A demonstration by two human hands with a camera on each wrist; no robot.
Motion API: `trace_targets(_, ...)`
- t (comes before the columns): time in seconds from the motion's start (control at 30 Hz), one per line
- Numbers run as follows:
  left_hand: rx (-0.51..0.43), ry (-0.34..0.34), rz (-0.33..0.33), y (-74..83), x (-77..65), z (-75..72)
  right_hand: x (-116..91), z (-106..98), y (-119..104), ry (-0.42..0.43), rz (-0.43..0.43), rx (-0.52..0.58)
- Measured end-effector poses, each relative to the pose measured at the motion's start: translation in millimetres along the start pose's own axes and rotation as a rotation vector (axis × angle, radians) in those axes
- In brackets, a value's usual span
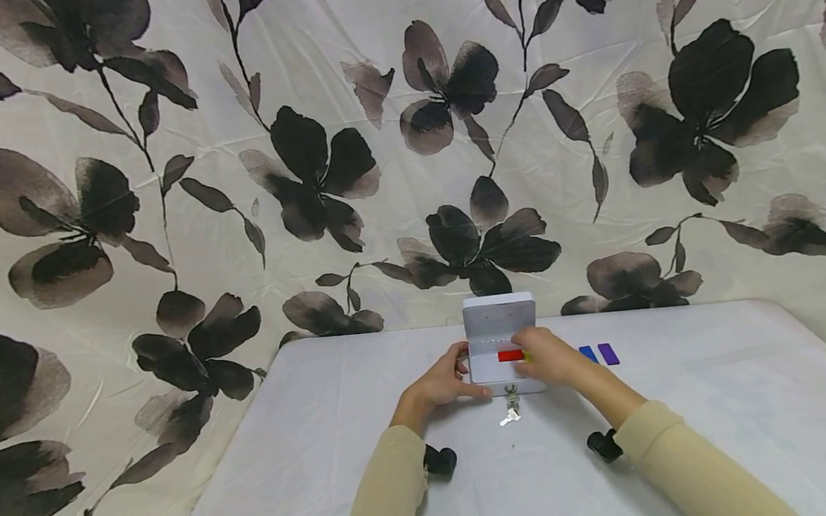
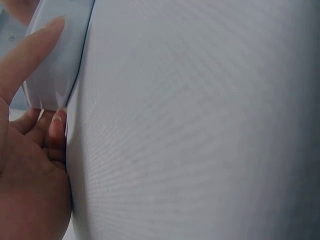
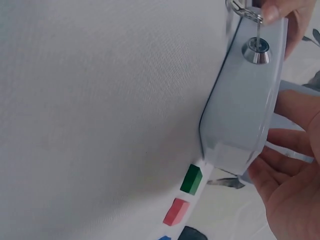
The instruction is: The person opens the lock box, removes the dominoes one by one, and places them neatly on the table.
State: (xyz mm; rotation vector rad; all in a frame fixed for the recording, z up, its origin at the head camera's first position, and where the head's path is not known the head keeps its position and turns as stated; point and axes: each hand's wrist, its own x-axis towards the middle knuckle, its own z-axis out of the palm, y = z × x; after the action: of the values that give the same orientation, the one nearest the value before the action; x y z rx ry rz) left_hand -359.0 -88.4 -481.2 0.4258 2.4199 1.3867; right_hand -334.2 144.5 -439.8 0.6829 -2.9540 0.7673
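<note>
A small white metal cash box (image 1: 493, 373) stands on the table, its lid (image 1: 499, 317) raised and leaning back. My left hand (image 1: 442, 382) grips its left side, thumb over the front and fingers curled at the side wall; the left wrist view shows this thumb (image 2: 37, 52). A red block (image 1: 510, 355) lies within the box, with a bit of a yellow block (image 1: 528, 356) beside it. My right hand (image 1: 545, 357) reaches over the box's right side. In the right wrist view its fingertips pass behind the box's edge, so what they hold is hidden.
Keys (image 1: 510, 417) hang on a ring from the front lock (image 3: 256, 50). Right of the box lie blue (image 1: 588, 354) and purple (image 1: 609, 354) blocks; the right wrist view also shows green (image 3: 191, 179) and pinkish-red (image 3: 176, 212) ones. A flowered cloth hangs behind the white table (image 1: 325, 430).
</note>
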Motion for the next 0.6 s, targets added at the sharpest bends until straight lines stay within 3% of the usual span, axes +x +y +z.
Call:
trace_targets(0.37, 0.005, 0.007, -0.002, 1.0, 1.0, 0.8, 9.3, 7.7, -9.2, -0.065, 0.047, -0.104)
trace_targets(0.6, 0.002, 0.005, 0.004, 0.3, 0.1, 1.0, 11.2, 8.8, -10.5, -0.069, 0.056, -0.113)
